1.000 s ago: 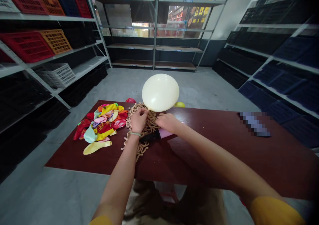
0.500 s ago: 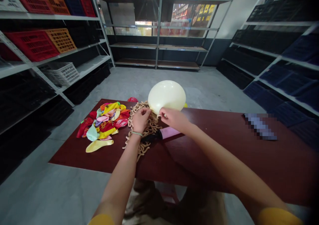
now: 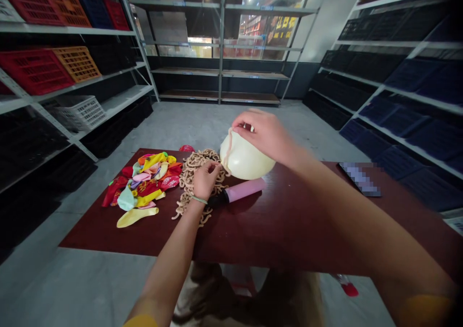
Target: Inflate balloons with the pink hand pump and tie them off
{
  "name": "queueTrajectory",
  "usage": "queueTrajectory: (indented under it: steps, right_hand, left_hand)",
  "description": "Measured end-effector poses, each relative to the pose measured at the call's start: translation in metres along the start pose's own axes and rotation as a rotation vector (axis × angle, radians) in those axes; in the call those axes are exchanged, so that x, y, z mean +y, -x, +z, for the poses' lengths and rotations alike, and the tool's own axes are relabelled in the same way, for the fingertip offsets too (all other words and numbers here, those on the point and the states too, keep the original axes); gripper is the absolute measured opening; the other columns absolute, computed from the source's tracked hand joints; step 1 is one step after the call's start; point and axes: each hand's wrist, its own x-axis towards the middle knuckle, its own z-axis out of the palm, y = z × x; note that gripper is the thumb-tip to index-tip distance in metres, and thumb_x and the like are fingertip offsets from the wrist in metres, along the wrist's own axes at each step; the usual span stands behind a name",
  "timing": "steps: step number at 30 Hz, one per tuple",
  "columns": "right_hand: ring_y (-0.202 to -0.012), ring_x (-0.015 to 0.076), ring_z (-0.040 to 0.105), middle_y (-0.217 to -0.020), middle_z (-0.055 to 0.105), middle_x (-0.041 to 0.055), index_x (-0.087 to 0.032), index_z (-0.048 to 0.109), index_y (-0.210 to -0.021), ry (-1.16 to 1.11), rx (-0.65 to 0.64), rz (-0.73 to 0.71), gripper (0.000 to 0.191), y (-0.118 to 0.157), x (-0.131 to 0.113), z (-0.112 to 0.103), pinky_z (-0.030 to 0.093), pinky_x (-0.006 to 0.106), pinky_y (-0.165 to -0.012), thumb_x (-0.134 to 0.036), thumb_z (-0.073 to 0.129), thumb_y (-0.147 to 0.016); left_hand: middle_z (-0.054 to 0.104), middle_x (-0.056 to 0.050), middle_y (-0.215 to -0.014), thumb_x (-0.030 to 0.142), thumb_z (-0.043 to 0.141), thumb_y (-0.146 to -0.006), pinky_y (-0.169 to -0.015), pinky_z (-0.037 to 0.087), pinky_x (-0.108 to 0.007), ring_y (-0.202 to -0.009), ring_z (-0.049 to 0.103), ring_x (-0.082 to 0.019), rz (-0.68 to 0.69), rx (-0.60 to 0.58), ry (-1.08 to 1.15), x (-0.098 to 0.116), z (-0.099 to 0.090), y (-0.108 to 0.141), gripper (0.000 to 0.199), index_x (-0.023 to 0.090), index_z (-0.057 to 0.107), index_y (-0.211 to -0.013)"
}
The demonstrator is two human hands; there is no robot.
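A pale yellow inflated balloon (image 3: 249,159) rests over the table beside a pile of short, thick beige cords (image 3: 195,165). My left hand (image 3: 206,181) is closed in a pinch at the balloon's left side, seemingly on its neck; the fingertips hide the exact grip. Raised above the balloon, my right hand (image 3: 265,133) pinches the top of one beige cord (image 3: 229,148), which hangs down across the balloon's left side. A pink hand pump (image 3: 246,190) with a black end lies under my left wrist, touching the cord pile.
Several flat, colourful balloons (image 3: 144,180) lie on the left of the dark red table (image 3: 267,240). A pale yellow flat balloon (image 3: 137,217) lies in front of them. Toward the right is a blurred phone-like object (image 3: 360,178). Shelves with crates (image 3: 34,71) stand on both sides.
My right hand has risen up and away from my left, drawing the cord upward. The balloon has tipped lower, toward the table. My left hand keeps its pinch.
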Motion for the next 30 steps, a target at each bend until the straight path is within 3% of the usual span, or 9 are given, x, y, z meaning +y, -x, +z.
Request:
queueTrajectory:
  steps: [6,14,17,22,26,30]
  right_hand:
    - [-0.086,0.0156,0.057,-0.092,0.063,0.0029,-0.018,0.064,-0.097,0.029,0.057,-0.014,0.024,-0.038,-0.007,-0.013,0.045,0.032,-0.08,-0.037,0.049,-0.097]
    - [-0.086,0.0174,0.058,-0.09,0.065,0.004,-0.017,0.066,-0.095,0.096,0.096,-0.004,0.028,-0.071,-0.005,-0.006,0.043,0.03,-0.075,-0.039,0.048,-0.097]
    - [-0.082,0.0163,0.057,-0.09,0.065,0.0042,-0.018,0.068,-0.092,0.155,0.003,0.026,0.022,-0.063,-0.007,0.01,0.039,0.029,-0.071,-0.031,0.05,-0.095]
    - [-0.076,0.0153,0.055,-0.091,0.067,0.0035,-0.02,0.07,-0.088,0.2,-0.196,0.052,0.018,-0.028,-0.007,0.045,0.032,0.03,-0.066,-0.022,0.052,-0.092]
    - [-0.075,0.0152,0.054,-0.088,0.066,0.0039,-0.02,0.069,-0.086,0.186,-0.245,0.07,0.022,-0.004,-0.008,0.06,0.032,0.03,-0.067,-0.02,0.049,-0.094]
    - [-0.084,0.0172,0.056,-0.09,0.065,0.0038,-0.022,0.068,-0.088,0.158,-0.198,0.051,0.023,0.008,-0.008,0.06,0.036,0.031,-0.071,-0.022,0.046,-0.096]
  left_hand:
    - [0.071,-0.001,-0.08,0.037,0.058,-0.089,-0.07,0.045,-0.025,-0.073,0.063,-0.016,0.004,-0.029,-0.013,0.005,-0.001,0.002,0.022,0.02,0.072,-0.092]
    - [0.072,-0.003,-0.088,0.034,0.06,-0.091,-0.078,0.048,-0.028,-0.079,0.064,-0.017,0.097,-0.029,-0.049,0.004,0.002,0.005,0.019,0.021,0.073,-0.094]
    - [0.069,-0.006,-0.091,0.03,0.061,-0.091,-0.082,0.049,-0.031,-0.085,0.062,-0.018,0.227,0.054,-0.055,0.0,0.004,0.004,0.016,0.02,0.073,-0.092]
    - [0.059,-0.011,-0.11,0.028,0.072,-0.082,-0.097,0.046,-0.043,-0.109,0.056,-0.026,0.364,0.323,-0.159,-0.002,0.004,0.001,0.009,0.02,0.076,-0.086]
    - [0.06,-0.013,-0.122,0.027,0.068,-0.086,-0.1,0.045,-0.045,-0.117,0.056,-0.026,0.382,0.313,-0.102,0.0,0.001,0.0,0.01,0.019,0.074,-0.088]
    - [0.069,-0.01,-0.111,0.026,0.064,-0.088,-0.099,0.048,-0.041,-0.107,0.063,-0.022,0.321,0.27,0.065,0.0,0.002,-0.002,0.011,0.018,0.072,-0.085]
